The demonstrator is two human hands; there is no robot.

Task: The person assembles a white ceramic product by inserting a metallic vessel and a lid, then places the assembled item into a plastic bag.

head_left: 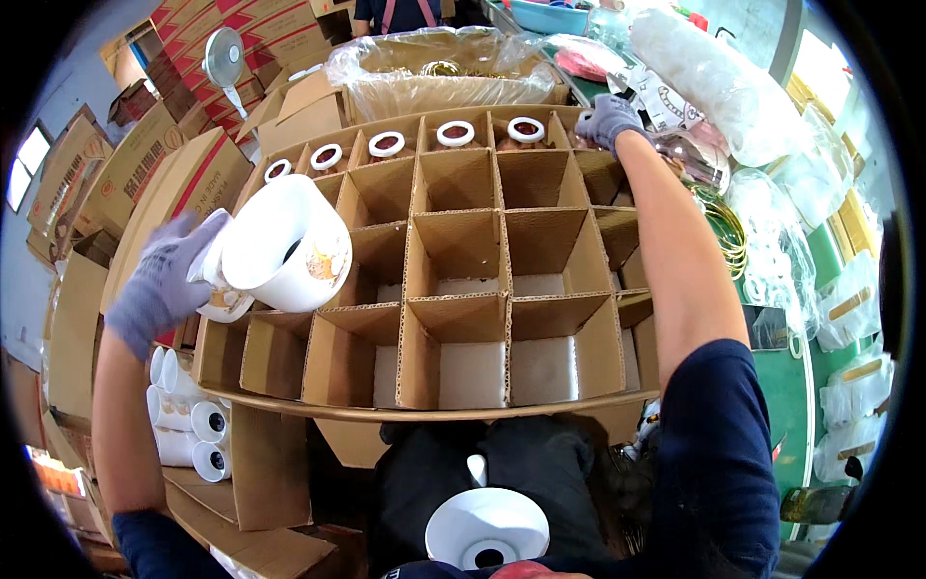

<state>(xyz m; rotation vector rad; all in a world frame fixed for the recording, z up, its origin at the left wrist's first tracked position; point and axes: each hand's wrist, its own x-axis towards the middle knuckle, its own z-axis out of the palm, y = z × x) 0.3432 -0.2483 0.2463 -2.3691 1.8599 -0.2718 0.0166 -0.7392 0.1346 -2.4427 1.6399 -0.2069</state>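
My left hand [166, 275], in a grey glove, grips white hollow pieces at the carton's left side. The larger white cylinder [280, 217] is tilted over the carton, with a dark hole inside and an orange-brown print near its rim. Another printed white piece [224, 301] sits beside it, partly hidden. My right hand [610, 120], also gloved, reaches to the far right corner of the divided carton [424, 410]; its fingers curl down, and what they hold is hidden. Several brown jars with white ring rims [455, 133] stand in the carton's far row.
A white funnel-shaped piece [487, 526] lies at my lap. Stacked white cups [188, 425] fill a box at lower left. Beyond the carton stands a plastic-lined box [444, 77]. Bags and gold wire rings [719, 227] crowd the green table [791, 415] at right. Someone stands at the back.
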